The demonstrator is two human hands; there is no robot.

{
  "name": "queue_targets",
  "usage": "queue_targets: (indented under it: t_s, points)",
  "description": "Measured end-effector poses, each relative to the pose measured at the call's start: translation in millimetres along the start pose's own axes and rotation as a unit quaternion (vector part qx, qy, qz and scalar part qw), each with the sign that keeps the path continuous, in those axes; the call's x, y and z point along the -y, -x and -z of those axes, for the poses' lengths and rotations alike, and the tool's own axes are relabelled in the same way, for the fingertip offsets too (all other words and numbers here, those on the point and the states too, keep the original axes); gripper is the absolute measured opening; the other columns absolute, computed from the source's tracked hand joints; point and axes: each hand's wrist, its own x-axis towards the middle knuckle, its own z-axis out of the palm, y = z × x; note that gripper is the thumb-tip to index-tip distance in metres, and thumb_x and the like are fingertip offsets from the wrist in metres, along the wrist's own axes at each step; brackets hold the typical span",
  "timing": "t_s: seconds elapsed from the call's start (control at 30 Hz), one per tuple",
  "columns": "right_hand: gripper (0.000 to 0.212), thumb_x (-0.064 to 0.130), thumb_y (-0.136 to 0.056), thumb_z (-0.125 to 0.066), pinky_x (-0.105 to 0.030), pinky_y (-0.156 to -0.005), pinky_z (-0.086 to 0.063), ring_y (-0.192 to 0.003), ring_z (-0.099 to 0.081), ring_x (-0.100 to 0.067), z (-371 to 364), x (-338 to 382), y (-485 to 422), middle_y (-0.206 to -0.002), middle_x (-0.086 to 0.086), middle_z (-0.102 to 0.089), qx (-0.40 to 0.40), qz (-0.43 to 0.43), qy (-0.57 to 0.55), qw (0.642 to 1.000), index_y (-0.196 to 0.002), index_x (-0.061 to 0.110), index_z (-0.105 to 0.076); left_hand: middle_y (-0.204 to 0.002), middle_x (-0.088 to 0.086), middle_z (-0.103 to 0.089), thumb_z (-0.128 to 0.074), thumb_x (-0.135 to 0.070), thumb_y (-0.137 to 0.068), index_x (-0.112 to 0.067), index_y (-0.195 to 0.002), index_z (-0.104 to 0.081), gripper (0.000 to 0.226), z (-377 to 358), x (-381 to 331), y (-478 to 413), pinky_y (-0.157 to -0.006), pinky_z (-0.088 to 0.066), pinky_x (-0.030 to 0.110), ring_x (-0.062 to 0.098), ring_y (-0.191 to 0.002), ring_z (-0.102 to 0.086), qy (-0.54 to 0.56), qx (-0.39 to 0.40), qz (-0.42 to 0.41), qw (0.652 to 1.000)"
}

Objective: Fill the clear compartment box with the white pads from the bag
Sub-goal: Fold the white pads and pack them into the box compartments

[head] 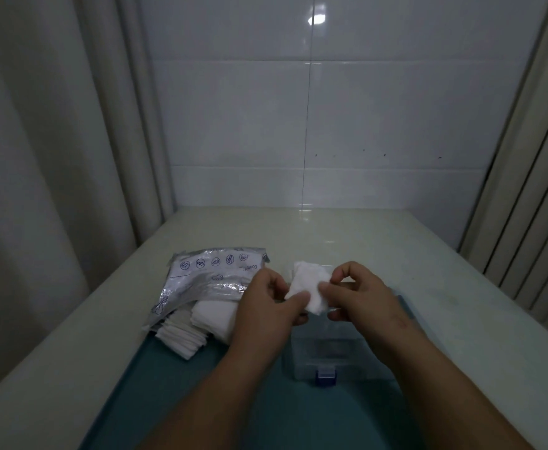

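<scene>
Both hands hold one white pad [308,285] in the air above the clear compartment box [326,349]. My left hand [266,306] pinches the pad's lower left edge, my right hand [358,297] its right edge. The box lies on a teal mat [266,401], its blue latch [325,377] facing me; my hands hide most of its far part. Left of the hands lies the silvery printed bag [207,276], torn open. More white pads [198,323] spill from it in a loose stack.
A pale table [363,241] carries everything and ends at a white tiled wall. Curtains [39,157] hang at the left and right sides. The teal mat runs toward me under my forearms.
</scene>
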Motion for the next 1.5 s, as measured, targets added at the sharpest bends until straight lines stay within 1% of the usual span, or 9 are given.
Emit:
queue_targets:
  t_s: [0.1,0.2,0.33,0.47,0.6,0.7,0.83,1.3,1.5]
  points:
    - [0.015,0.01,-0.088,-0.065,-0.033,-0.065,-0.059,-0.086,-0.067,-0.027,0.1,-1.9,-1.6,-0.09,-0.012,-0.068,-0.006,0.002,0.024,1.0,-0.081,0.009,-0.052,-0.074,0.008,-0.06,-0.065,-0.007,-0.086,-0.011,-0.079,-0.049,0.018,0.9,2.5,-1.0,-0.062,-0.059,0.031,0.019,-0.067,-0.062,-0.065,0.02,-0.015,0.998]
    - [0.012,0.011,-0.09,-0.063,-0.029,-0.063,-0.061,-0.085,-0.067,-0.022,1.0,-2.0,-3.7,-0.091,-0.008,-0.067,-0.001,0.009,0.042,0.999,-0.086,0.006,-0.052,-0.075,-0.004,-0.064,-0.065,-0.019,-0.085,-0.023,-0.078,-0.053,0.015,2.1,3.8,-5.6,-0.067,-0.055,0.032,0.013,-0.071,-0.063,-0.164,0.002,-0.061,0.985]
    - [0.01,0.015,-0.091,-0.062,-0.025,-0.062,-0.059,-0.084,-0.066,-0.02,1.4,3.4,-10.1,-0.094,-0.008,-0.068,0.01,0.022,0.078,0.997,-0.091,0.008,-0.056,-0.076,-0.007,-0.063,-0.067,-0.017,-0.083,-0.022,-0.077,-0.053,0.016,3.5,-5.3,-13.7,-0.065,-0.047,0.023,0.011,-0.073,-0.061,-0.223,-0.024,-0.081,0.971]
    - [0.008,0.019,-0.092,-0.062,-0.032,-0.067,-0.061,-0.082,-0.067,-0.021,-1.8,7.3,-18.8,-0.093,-0.007,-0.068,0.019,0.009,0.128,0.992,-0.088,0.015,-0.057,-0.076,0.0,-0.066,-0.066,-0.013,-0.083,-0.023,-0.075,-0.055,0.017,5.1,-9.3,-24.2,-0.071,-0.058,0.038,0.018,-0.072,-0.067,-0.247,-0.012,-0.054,0.967]
    - [0.008,0.027,-0.091,-0.063,-0.041,-0.072,-0.06,-0.075,-0.066,-0.02,-8.1,0.9,-26.1,-0.091,-0.001,-0.066,0.025,0.009,0.242,0.97,-0.085,0.025,-0.058,-0.085,-0.004,-0.066,-0.062,-0.014,-0.087,-0.024,-0.081,-0.062,0.012,1.7,-5.8,-28.6,-0.067,-0.048,0.021,0.01,-0.076,-0.061,-0.338,-0.014,-0.077,0.938]
    - [0.01,0.027,-0.092,-0.061,-0.04,-0.076,-0.06,-0.079,-0.065,-0.018,-10.0,-7.4,-26.3,-0.094,-0.001,-0.066,0.039,-0.003,0.253,0.967,-0.083,0.027,-0.058,-0.095,-0.002,-0.068,-0.056,-0.016,-0.09,-0.022,-0.093,-0.067,0.013,-1.5,5.5,-26.4,-0.077,-0.05,0.027,0.013,-0.086,-0.061,-0.385,0.001,-0.089,0.919]
    - [0.007,0.029,-0.09,-0.06,-0.043,-0.078,-0.058,-0.075,-0.066,-0.016,-8.9,-13.3,-24.8,-0.084,0.004,-0.066,0.049,-0.002,0.265,0.963,-0.083,0.03,-0.059,-0.098,0.001,-0.069,-0.054,-0.017,-0.09,-0.023,-0.099,-0.07,0.02,-1.6,16.0,-24.2,-0.081,-0.049,0.03,0.016,-0.09,-0.061,-0.404,0.008,-0.086,0.911]
    - [0.012,0.023,-0.089,-0.065,-0.041,-0.084,-0.057,-0.083,-0.064,-0.016,-14.1,-12.2,-27.9,-0.091,0.003,-0.065,0.059,-0.053,0.314,0.946,-0.081,0.031,-0.06,-0.105,0.004,-0.066,-0.058,-0.016,-0.078,-0.024,-0.108,-0.071,0.034,0.9,16.7,-22.0,-0.087,-0.048,0.028,0.018,-0.096,-0.06,-0.4,0.04,-0.064,0.913]
    - [0.007,0.025,-0.087,-0.065,-0.037,-0.086,-0.054,-0.087,-0.062,-0.015,-15.7,-10.7,-27.1,-0.09,0.005,-0.067,0.071,-0.051,0.379,0.921,-0.084,0.03,-0.068,-0.113,0.002,-0.068,-0.056,-0.021,-0.084,-0.021,-0.109,-0.071,0.029,-3.5,17.5,-21.7,-0.09,-0.05,0.029,0.018,-0.102,-0.062,-0.426,0.061,-0.035,0.902]
